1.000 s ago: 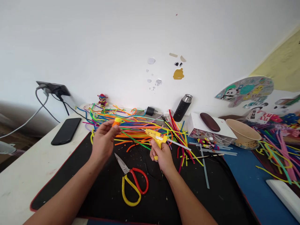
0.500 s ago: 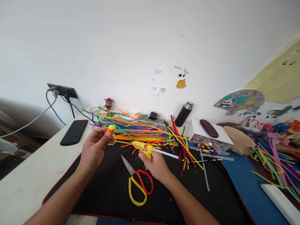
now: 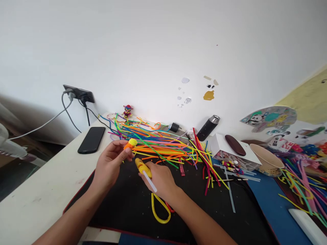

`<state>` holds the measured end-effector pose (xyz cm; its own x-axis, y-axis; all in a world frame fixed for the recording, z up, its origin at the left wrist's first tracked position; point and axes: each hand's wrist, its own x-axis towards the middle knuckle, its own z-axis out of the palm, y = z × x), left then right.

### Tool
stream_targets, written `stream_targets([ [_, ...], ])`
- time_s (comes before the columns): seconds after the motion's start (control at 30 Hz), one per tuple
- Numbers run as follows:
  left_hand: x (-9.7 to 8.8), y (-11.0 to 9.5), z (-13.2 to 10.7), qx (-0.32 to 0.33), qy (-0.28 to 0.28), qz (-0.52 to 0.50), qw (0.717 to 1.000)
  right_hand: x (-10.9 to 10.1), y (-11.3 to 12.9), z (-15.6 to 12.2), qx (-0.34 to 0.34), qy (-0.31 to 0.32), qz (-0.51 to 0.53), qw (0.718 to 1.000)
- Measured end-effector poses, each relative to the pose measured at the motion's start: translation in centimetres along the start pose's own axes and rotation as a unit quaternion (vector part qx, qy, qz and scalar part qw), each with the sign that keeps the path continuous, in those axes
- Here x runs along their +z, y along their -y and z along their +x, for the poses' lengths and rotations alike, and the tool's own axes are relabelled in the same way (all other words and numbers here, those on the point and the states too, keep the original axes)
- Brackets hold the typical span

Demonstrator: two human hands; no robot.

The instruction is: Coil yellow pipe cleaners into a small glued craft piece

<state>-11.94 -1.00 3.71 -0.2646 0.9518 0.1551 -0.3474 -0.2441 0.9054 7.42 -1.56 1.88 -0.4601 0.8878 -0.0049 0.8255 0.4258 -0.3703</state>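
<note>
Between the thumb and fingers of my left hand [image 3: 111,161] is a small orange piece with a yellow top [image 3: 131,144], fuzzy-looking like pipe cleaner. My right hand [image 3: 160,178] is wrapped round a yellow hot glue gun [image 3: 143,168], whose pale glue stick sticks out of the back toward me. The gun's front end points away and sits just right of and below the orange piece; I cannot tell whether they touch. Under my right hand lie scissors with yellow and red handles [image 3: 161,211], their blades hidden. Behind both hands, pipe cleaners [image 3: 158,149] in many colours spread across the mat.
A black phone [image 3: 91,140] lies at the left on the white table. At the back stand a small figure [image 3: 127,111] and a leaning black flask [image 3: 208,127]. Rightward are a white box [image 3: 221,144] with a dark case [image 3: 235,145], a bowl [image 3: 267,160] and loose glue sticks [image 3: 231,194].
The glue gun has swung from pointing left to pointing away from me, and moved closer to the orange piece. My right hand now covers the scissor blades. The view has shifted slightly left.
</note>
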Motion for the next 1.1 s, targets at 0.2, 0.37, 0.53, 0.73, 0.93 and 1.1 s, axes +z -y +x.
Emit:
stream_targets([
  [0.2,0.0,0.7,-0.5,-0.024,0.013,-0.001,1.0,0.4,1.0,0.5,-0.018,0.012,-0.004,1.0],
  [0.37,-0.1,1.1,-0.8,-0.043,0.039,0.009,0.998,1.1,1.6,0.4,-0.038,0.008,-0.014,0.999],
  [0.53,0.0,1.4,-0.9,-0.066,0.044,0.019,0.997,1.3,1.9,0.2,-0.045,0.006,-0.01,0.999],
  [0.73,0.0,1.9,-0.9,-0.075,0.045,0.028,0.996,1.4,1.8,-0.1,-0.041,0.016,-0.002,0.999],
  [0.93,-0.2,2.1,-0.6,-0.055,0.035,0.028,0.997,1.4,0.9,-0.8,-0.016,0.012,0.046,0.999],
  [1.1,-0.3,1.9,-0.1,-0.032,0.016,0.03,0.999,1.0,-0.2,-1.3,0.028,-0.016,0.13,0.991],
])
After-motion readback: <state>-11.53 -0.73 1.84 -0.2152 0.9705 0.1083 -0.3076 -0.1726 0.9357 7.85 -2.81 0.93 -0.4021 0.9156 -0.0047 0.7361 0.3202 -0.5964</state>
